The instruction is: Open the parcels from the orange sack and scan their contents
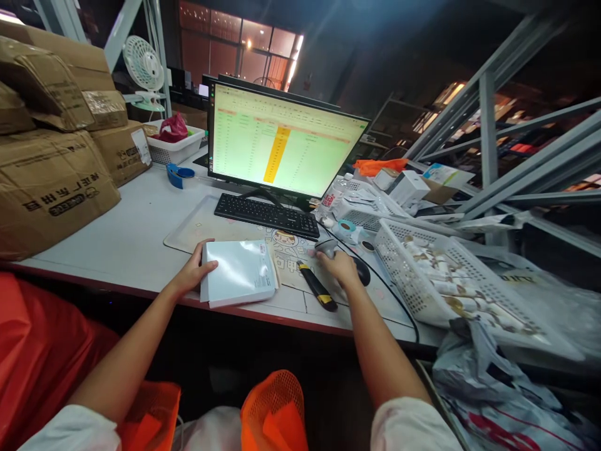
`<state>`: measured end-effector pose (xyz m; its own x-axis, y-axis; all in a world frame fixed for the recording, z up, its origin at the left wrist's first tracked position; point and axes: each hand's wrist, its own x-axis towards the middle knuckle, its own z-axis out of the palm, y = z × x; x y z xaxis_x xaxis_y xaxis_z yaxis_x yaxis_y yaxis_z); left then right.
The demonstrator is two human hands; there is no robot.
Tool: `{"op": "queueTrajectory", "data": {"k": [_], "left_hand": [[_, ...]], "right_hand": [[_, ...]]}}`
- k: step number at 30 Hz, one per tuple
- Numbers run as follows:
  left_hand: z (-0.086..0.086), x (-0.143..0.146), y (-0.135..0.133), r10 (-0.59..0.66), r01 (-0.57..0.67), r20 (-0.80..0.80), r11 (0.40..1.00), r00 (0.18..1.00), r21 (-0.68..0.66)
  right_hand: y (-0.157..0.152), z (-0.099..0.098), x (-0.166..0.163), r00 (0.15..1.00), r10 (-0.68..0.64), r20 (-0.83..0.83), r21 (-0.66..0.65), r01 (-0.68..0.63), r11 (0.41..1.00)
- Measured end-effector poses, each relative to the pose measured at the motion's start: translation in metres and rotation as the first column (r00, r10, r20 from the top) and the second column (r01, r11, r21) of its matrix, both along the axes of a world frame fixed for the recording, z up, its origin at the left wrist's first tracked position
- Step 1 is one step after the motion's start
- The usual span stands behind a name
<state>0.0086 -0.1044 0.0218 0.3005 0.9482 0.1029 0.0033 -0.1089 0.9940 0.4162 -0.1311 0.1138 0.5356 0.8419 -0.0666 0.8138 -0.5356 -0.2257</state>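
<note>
My left hand [195, 270] grips the left edge of a flat white box [240, 270], thumb on top, at the front edge of the desk. Small print and a label show on the box's right side. Over the mouse pad, my right hand [339, 265] has its fingers closed round a grey barcode scanner [325, 247], whose lower part is hidden. A black mouse [361, 271] lies beside that hand, partly behind the wrist. Between the box and my right hand rests a black and yellow utility knife [317, 287].
Behind the hands stand a keyboard [267, 215] and a lit monitor [282, 144] showing a spreadsheet. Cardboard boxes [51, 181] are stacked at left. A blue tape dispenser [178, 176] sits behind. A white basket [399, 275] of small rolls flanks the right, and a black cable [392, 291] crosses the pad.
</note>
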Motion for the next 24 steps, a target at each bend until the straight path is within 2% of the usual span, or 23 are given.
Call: {"op": "queueTrajectory", "data": {"k": [2, 5, 7, 10, 13, 15, 19, 22, 24], "left_hand": [[0.001, 0.001, 0.000, -0.001, 0.001, -0.002, 1.000, 1.000, -0.001], [0.002, 0.002, -0.001, -0.002, 0.002, -0.007, 1.000, 1.000, -0.001], [0.003, 0.003, -0.002, -0.002, 0.002, -0.010, 1.000, 1.000, -0.009], [0.004, 0.004, -0.003, 0.000, -0.001, -0.011, 1.000, 1.000, -0.017], [0.006, 0.004, -0.005, 0.002, -0.002, -0.006, 1.000, 1.000, -0.015], [0.007, 0.004, -0.006, -0.003, 0.003, -0.005, 1.000, 1.000, -0.020], [0.007, 0.005, -0.007, 0.004, -0.004, -0.001, 1.000, 1.000, -0.015], [0.008, 0.006, -0.007, 0.007, -0.007, 0.002, 1.000, 1.000, -0.016], [0.009, 0.006, -0.008, 0.006, -0.006, -0.001, 1.000, 1.000, -0.016]], "right_hand": [[-0.013, 0.023, -0.003, 0.969, 0.198, -0.147, 0.007, -0.199, 0.980], [-0.035, 0.061, -0.017, 0.774, 0.478, -0.415, 0.050, -0.506, 0.861], [-0.045, 0.081, -0.032, 0.696, 0.530, -0.484, 0.052, -0.582, 0.812], [-0.045, 0.093, -0.050, 0.681, 0.575, -0.454, 0.038, -0.630, 0.776], [-0.028, 0.082, -0.053, 0.697, 0.613, -0.373, 0.060, -0.641, 0.766], [-0.012, 0.066, -0.045, 0.764, 0.594, -0.253, 0.080, -0.596, 0.799], [0.015, 0.024, -0.017, 0.931, 0.361, 0.053, 0.044, -0.363, 0.931], [0.017, -0.003, 0.003, 0.972, 0.206, 0.116, 0.012, -0.209, 0.978], [0.014, -0.012, 0.012, 0.979, 0.147, 0.138, -0.010, -0.147, 0.989]]}}
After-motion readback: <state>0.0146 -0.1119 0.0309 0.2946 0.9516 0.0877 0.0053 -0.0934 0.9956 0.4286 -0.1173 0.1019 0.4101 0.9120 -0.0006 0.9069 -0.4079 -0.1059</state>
